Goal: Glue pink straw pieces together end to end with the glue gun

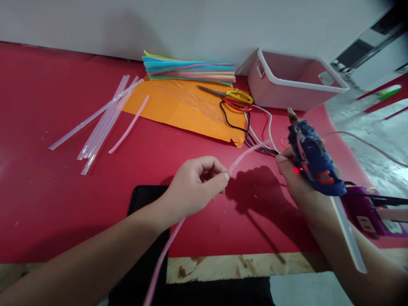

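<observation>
My left hand (195, 187) pinches a long pink pipe cleaner (245, 156) between thumb and fingertips. One end reaches up to the right; the other trails under my wrist past the table's front edge. At the right, my right hand (295, 180) is closed around a worn blue glue gun (314, 157), its nozzle tilted up and away from me. A red light glows near the thumb. From the gun's back sticks a translucent glue stick (348, 236). The fingers behind the gun are partly hidden. A gap separates the nozzle from the pipe cleaner.
Loose glue sticks (102, 123) and a short pink piece (129, 124) lie at left. Behind are bundled pipe cleaners (188, 68), an orange envelope (178, 108), scissors (236, 98) and a pink bin (280, 91). Cables (255, 136) cross mid-right; a purple box (366, 212) sits right.
</observation>
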Motion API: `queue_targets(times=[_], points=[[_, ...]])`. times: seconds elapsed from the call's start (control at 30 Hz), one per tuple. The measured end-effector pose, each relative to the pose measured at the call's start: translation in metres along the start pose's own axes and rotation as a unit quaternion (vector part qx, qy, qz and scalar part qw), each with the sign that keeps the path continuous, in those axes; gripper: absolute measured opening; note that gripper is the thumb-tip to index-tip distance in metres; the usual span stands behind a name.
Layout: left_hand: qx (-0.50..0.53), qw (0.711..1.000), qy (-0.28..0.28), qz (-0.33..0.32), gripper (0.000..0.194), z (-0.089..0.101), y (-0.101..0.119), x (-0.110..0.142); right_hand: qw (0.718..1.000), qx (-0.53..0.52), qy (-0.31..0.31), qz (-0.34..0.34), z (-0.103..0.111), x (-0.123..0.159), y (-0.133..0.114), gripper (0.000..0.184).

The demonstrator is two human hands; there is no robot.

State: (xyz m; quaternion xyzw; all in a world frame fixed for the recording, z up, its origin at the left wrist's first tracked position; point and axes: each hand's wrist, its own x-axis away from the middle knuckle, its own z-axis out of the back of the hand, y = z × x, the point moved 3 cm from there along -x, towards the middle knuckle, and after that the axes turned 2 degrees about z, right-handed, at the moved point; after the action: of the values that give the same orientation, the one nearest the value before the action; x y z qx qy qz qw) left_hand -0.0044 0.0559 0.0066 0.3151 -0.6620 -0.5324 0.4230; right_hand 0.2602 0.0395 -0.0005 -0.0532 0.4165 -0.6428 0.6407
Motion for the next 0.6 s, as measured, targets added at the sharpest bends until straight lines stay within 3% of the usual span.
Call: queue_targets(times=[0.07, 0.13, 0.2, 0.3, 0.5, 0.6], points=[[-0.119, 0.989, 0.056, -0.074, 0.010, 0.002, 0.001, 0.003, 0.997, 0.072, -0.022, 0.004, -0.002, -0.003, -0.003, 0.023], [-0.197, 0.967, 0.085, -0.134, 0.010, 0.002, 0.002, 0.007, 0.983, 0.135, -0.113, 0.060, -0.008, -0.004, -0.010, 0.034], [-0.251, 0.948, 0.103, -0.168, 0.011, 0.002, 0.003, 0.010, 0.957, 0.174, -0.187, 0.135, -0.015, -0.003, -0.016, 0.044], [-0.308, 0.926, 0.117, -0.187, 0.013, 0.001, 0.003, 0.011, 0.930, 0.204, -0.234, 0.194, -0.020, 0.002, -0.019, 0.048], [-0.352, 0.914, 0.085, -0.183, 0.015, -0.001, 0.002, 0.010, 0.932, 0.143, -0.272, 0.193, -0.017, 0.002, -0.020, 0.046], [-0.360, 0.910, 0.075, -0.190, 0.015, -0.002, 0.001, 0.009, 0.972, 0.070, -0.173, 0.144, -0.007, -0.002, -0.019, 0.038]])
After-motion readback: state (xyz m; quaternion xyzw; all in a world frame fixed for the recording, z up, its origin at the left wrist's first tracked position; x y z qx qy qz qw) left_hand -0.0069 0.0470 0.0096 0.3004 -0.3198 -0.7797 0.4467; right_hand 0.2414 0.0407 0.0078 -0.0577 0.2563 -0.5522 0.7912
